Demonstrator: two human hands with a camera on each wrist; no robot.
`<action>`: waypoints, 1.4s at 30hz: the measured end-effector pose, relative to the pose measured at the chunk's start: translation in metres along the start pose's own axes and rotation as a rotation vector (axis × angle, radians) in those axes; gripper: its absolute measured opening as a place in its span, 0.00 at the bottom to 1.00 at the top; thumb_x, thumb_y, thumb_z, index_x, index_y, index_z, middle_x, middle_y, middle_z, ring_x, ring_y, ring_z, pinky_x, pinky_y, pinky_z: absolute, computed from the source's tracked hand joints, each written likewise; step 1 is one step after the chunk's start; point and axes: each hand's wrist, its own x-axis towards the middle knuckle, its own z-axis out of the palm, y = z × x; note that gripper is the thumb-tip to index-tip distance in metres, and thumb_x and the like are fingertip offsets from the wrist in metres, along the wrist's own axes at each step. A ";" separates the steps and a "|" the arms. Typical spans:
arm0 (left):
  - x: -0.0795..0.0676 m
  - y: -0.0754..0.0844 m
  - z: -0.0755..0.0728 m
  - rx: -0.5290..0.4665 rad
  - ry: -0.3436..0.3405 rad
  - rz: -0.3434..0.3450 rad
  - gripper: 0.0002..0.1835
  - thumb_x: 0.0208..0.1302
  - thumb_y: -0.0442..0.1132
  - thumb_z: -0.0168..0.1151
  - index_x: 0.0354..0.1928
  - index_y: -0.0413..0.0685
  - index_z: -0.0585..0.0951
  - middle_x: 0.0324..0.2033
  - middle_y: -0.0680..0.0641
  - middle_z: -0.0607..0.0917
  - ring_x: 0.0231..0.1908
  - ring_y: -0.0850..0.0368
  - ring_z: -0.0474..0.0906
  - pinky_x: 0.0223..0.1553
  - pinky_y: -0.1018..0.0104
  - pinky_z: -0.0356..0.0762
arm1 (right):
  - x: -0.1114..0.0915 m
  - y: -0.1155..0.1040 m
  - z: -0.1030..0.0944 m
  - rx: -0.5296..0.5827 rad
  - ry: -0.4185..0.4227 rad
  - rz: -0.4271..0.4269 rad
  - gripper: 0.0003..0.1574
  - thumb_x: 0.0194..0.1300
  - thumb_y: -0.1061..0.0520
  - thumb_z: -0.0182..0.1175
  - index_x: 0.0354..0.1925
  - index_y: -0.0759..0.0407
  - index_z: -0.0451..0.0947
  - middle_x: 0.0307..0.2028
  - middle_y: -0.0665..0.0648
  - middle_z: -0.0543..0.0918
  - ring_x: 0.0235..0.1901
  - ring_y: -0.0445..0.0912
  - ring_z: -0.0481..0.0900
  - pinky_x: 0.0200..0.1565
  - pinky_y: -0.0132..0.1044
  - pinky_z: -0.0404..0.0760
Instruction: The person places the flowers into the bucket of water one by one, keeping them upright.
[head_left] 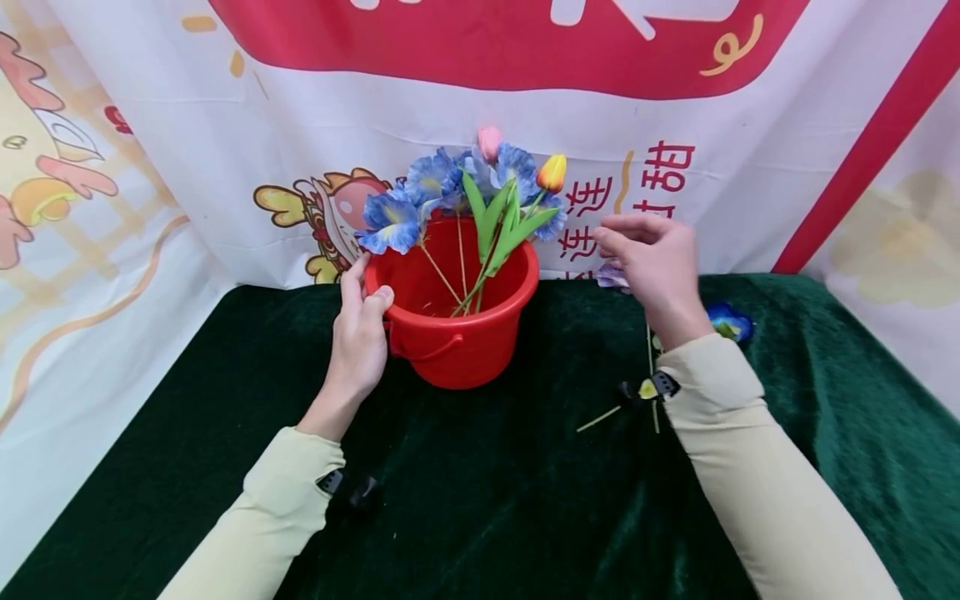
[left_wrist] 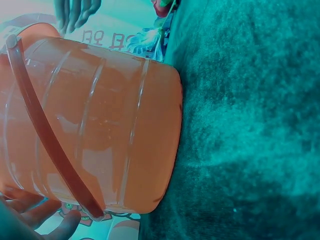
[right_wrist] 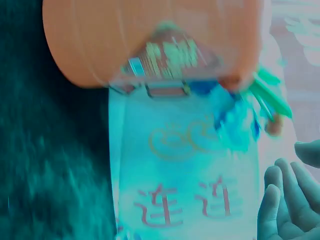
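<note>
A red bucket [head_left: 465, 350] stands on the dark green cloth and holds several blue ruffled flowers [head_left: 431, 179], a pink tulip [head_left: 489, 143] and a yellow-orange tulip [head_left: 552, 173] with green leaves. My left hand [head_left: 360, 342] grips the bucket's left side, with the thumb at the rim; in the left wrist view its fingers [left_wrist: 35, 212] lie along the outer wall. Right of the bouquet, my right hand [head_left: 656, 267] is raised in the air, apart from the flowers, fingers loosely bent and holding nothing. The right wrist view shows its fingers [right_wrist: 290, 200] relaxed.
More flowers lie on the right of the cloth, partly hidden by my right arm: a purple one [head_left: 613, 277] and a blue one [head_left: 729, 322], with thin stems [head_left: 598, 418] near them. A printed white backdrop [head_left: 315, 117] rises behind the table.
</note>
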 end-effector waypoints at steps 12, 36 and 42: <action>0.001 0.001 -0.001 0.012 0.006 -0.024 0.35 0.83 0.52 0.37 0.86 0.64 0.44 0.83 0.54 0.59 0.78 0.52 0.63 0.80 0.44 0.64 | 0.002 0.055 -0.043 0.108 0.056 0.207 0.16 0.68 0.53 0.73 0.52 0.56 0.87 0.33 0.40 0.91 0.33 0.37 0.91 0.39 0.27 0.89; 0.001 0.001 -0.001 -0.010 -0.010 -0.020 0.35 0.83 0.52 0.37 0.85 0.65 0.43 0.82 0.55 0.59 0.77 0.53 0.64 0.79 0.44 0.65 | 0.012 0.092 -0.047 -0.444 -0.073 0.372 0.36 0.72 0.51 0.68 0.73 0.60 0.74 0.69 0.65 0.80 0.46 0.49 0.89 0.44 0.35 0.83; 0.000 0.002 -0.001 -0.008 -0.012 -0.018 0.35 0.83 0.53 0.38 0.85 0.66 0.43 0.82 0.55 0.59 0.77 0.53 0.64 0.79 0.45 0.67 | 0.014 0.096 -0.048 -0.443 -0.091 0.402 0.41 0.71 0.55 0.69 0.76 0.60 0.70 0.70 0.66 0.79 0.41 0.43 0.89 0.49 0.38 0.85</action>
